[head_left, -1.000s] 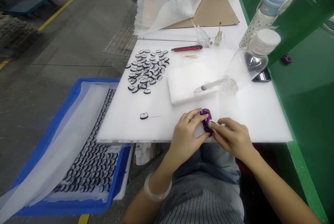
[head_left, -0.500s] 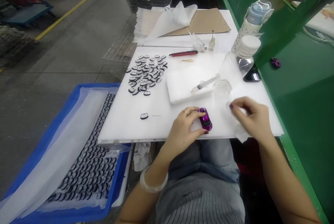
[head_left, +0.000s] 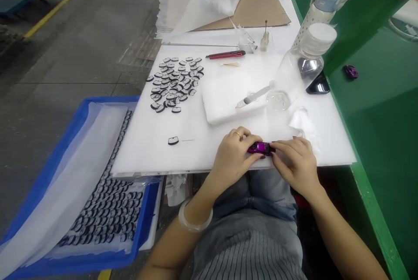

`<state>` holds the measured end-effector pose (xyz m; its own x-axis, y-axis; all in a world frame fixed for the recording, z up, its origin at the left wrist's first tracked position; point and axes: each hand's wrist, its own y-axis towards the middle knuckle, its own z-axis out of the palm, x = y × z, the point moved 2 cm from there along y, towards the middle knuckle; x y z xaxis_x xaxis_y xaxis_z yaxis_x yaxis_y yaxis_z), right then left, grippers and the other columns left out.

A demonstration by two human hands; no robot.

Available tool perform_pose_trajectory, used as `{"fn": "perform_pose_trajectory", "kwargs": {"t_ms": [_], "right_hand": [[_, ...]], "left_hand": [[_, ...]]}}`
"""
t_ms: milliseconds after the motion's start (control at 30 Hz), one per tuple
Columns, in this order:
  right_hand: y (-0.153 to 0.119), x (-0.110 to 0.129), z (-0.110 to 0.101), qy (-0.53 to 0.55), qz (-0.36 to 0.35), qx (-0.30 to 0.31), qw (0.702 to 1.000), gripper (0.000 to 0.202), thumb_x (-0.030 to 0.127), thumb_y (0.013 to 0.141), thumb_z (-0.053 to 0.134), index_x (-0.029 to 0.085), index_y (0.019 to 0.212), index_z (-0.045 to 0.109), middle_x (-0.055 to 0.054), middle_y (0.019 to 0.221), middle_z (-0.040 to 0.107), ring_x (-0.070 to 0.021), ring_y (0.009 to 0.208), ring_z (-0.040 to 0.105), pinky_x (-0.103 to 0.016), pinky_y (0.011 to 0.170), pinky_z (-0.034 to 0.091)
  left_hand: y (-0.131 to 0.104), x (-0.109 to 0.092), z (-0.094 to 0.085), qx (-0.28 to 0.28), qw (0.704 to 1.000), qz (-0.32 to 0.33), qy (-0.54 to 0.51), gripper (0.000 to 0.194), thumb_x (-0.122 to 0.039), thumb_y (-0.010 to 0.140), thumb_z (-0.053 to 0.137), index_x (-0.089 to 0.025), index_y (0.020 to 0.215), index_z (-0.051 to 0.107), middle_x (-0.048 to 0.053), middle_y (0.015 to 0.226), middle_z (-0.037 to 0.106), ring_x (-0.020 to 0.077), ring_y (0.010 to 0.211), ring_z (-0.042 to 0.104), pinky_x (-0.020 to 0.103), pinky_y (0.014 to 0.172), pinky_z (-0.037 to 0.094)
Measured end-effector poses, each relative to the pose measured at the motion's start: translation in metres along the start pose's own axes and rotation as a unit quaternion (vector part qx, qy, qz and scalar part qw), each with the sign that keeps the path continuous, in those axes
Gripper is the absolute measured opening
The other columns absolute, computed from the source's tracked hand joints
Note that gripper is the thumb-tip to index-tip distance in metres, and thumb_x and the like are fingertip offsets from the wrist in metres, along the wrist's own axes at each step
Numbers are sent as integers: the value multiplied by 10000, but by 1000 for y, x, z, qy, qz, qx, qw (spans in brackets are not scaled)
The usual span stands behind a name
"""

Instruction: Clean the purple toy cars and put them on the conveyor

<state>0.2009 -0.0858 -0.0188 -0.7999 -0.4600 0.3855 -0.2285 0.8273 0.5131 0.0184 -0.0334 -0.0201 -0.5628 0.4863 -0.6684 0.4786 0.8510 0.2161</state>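
Note:
A small purple toy car lies sideways near the table's front edge, between both hands. My left hand grips its left end between thumb and fingers. The fingers and thumb of my right hand pinch its right end. Just behind my right hand is a crumpled white tissue. Left of the hands lies a single black-edged piece beside a thin line. Farther back, a syringe rests on a white foam pad.
Many black-edged pieces are spread at the table's left. Behind are a red cutter, a small bottle and cardboard. A clear bottle, a drinking bottle and a phone stand or lie right. A blue tray is lower left.
My right hand has let go of the tissue and come left to the car. The car has turned from lengthwise to sideways. The view has shifted slightly.

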Motion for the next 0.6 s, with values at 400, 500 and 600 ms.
{"fn": "perform_pose_trajectory", "kwargs": {"t_ms": [400,500,600], "right_hand": [[4,2,4,-76,-42,10,996,207,212,919,659,204,1118,602,-66,1041,721,-226,809,610,-389,728,424],[4,2,7,-88,-52,6,995,241,281,918,667,196,1126,580,-68,1025,730,-234,783,581,-399,718,412],[4,0,9,-81,-59,6,995,300,353,930,641,205,1180,565,-70,1029,728,-242,789,570,-409,730,406]], "left_hand": [[-5,1,3,-27,1000,-8,11,230,-321,846,736,-216,1047,696,36,984,609,189,820,602,366,791,479],[-5,1,3,-28,1000,-10,9,219,-315,847,731,-218,1041,698,32,976,611,181,803,598,362,776,472],[-5,2,3,-30,999,-9,9,208,-327,861,714,-226,1042,695,25,971,612,170,789,595,355,767,468]]}}
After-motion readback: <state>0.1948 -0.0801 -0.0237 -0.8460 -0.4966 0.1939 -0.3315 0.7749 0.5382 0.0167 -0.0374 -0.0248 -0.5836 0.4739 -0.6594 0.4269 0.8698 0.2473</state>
